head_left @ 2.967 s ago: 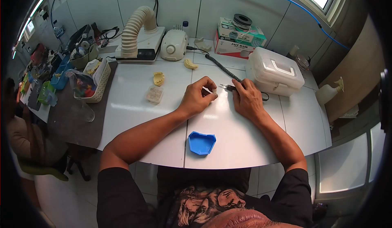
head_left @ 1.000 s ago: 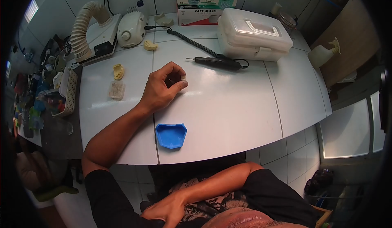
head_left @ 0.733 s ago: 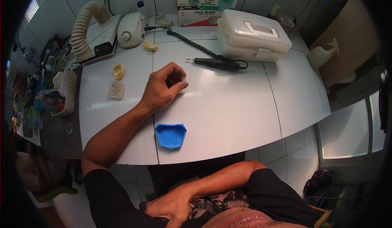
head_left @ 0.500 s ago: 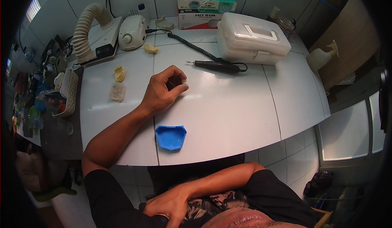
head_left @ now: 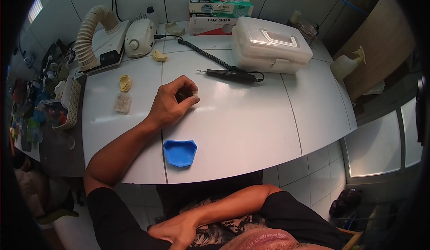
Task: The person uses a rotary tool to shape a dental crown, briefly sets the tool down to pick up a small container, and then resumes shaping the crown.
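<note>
Near the middle of the table, my left hand (head_left: 172,100) is closed in a pinch, thumb and index fingertip together. Between them is a small off-white piece (head_left: 195,94), mostly covered by the fingers. Below that hand lies a blue angular mould tray (head_left: 180,151). To its left are a yellow dental cast (head_left: 125,83) and a small clear box (head_left: 122,103) with pale contents. My right hand (head_left: 174,227) rests across my body against the black shirt and left sleeve, fingers loosely spread, fingertips partly hidden.
A black handpiece (head_left: 230,75) lies beyond my left hand, its coiled cord running to a white control unit (head_left: 139,39). Behind stand a white toolbox (head_left: 271,46), mask boxes (head_left: 210,25) and a hose unit (head_left: 101,39). Another yellow cast (head_left: 159,56) and a spray bottle (head_left: 347,64) are there too.
The whole view has shifted slightly, so the table's things appear a little further left and lower. My left hand keeps its pinch; my right hand stays across my body.
</note>
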Motion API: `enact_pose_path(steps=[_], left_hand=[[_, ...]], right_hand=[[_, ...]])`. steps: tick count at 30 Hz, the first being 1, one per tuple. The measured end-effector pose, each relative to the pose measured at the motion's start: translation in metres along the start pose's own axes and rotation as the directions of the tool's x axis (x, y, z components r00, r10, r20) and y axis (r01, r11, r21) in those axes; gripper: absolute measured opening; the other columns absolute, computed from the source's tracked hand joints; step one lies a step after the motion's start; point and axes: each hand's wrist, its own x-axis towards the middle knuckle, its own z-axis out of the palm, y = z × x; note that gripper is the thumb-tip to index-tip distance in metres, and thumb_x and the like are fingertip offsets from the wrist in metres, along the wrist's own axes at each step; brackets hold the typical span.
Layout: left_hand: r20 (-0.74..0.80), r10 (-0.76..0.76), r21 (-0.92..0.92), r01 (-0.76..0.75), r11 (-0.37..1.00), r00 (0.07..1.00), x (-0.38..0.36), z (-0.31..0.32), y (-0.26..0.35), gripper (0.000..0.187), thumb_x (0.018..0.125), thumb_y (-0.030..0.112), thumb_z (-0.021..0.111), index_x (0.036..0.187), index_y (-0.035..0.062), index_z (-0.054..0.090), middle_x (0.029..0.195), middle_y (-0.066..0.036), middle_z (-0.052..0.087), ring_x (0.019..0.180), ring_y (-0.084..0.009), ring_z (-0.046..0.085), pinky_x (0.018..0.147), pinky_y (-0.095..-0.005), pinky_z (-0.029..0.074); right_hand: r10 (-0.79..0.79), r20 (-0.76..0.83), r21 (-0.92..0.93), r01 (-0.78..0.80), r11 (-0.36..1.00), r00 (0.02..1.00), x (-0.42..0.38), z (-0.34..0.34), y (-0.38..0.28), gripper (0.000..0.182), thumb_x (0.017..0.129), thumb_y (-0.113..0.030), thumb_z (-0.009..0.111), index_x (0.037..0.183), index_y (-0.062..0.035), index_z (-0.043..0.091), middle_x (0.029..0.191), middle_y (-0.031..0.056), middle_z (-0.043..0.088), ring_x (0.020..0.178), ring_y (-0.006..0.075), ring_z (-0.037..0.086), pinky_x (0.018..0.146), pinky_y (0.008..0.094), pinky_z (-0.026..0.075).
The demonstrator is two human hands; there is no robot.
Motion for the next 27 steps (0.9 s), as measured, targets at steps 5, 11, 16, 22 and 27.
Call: enact_pose_path(steps=[5,11,16,22,27], left_hand=[[-0.001,0.01,-0.004,-0.01,1.0,1.0,0.001,-0.001,0.0,0.023,0.094,0.007,0.084,0.11,0.0054,0.067,0.091,-0.001,0.072,0.081,-0.0066,0.066,0.076,-0.0252,0.053],[0.003,0.021,0.003,-0.021,1.0,1.0,0.001,0.0,-0.002,0.023,0.094,0.008,0.084,0.109,0.005,0.067,0.091,-0.001,0.072,0.08,-0.0065,0.066,0.075,-0.0252,0.053],[0.016,-0.001,0.028,0.0,1.0,1.0,0.0,-0.002,0.001,0.023,0.093,0.008,0.085,0.109,0.0048,0.068,0.091,-0.001,0.072,0.08,-0.0068,0.066,0.075,-0.0256,0.053],[-0.006,0.045,0.032,-0.044,0.998,0.999,0.0,0.0,-0.001,0.021,0.093,0.009,0.084,0.108,0.0044,0.069,0.09,-0.003,0.075,0.08,-0.0101,0.07,0.075,-0.0284,0.056],[0.002,0.034,0.032,-0.034,0.999,0.999,0.0,0.0,0.0,0.021,0.093,0.009,0.084,0.108,0.0041,0.069,0.091,-0.003,0.075,0.08,-0.0101,0.07,0.075,-0.0286,0.056]], right_hand=[[-0.192,-0.202,-0.087,0.178,0.98,0.96,0.012,0.01,0.033,0.076,0.093,-0.049,0.082,0.12,0.0191,0.063,0.103,0.0213,0.069,0.097,0.0299,0.068,0.08,0.0421,0.055],[-0.288,-0.331,0.196,0.364,0.911,0.899,0.031,0.027,0.046,0.072,0.094,-0.05,0.085,0.117,0.0157,0.068,0.097,0.0087,0.072,0.092,0.0198,0.065,0.074,0.0412,0.056],[-0.203,-0.242,0.316,0.275,0.908,0.949,0.01,0.021,0.007,0.074,0.091,-0.054,0.086,0.112,0.015,0.067,0.092,0.0071,0.068,0.087,0.0191,0.064,0.069,0.039,0.054],[0.119,-0.028,-0.152,-0.122,0.981,0.993,0.001,0.001,-0.011,0.071,0.096,-0.055,0.08,0.108,0.0143,0.066,0.09,0.008,0.068,0.085,0.021,0.064,0.067,0.0419,0.053],[-0.36,-0.172,0.225,0.392,0.892,0.917,0.024,0.028,0.018,0.068,0.107,-0.052,0.069,0.126,0.0133,0.066,0.112,0.0162,0.072,0.103,0.0266,0.066,0.084,0.0451,0.057]])
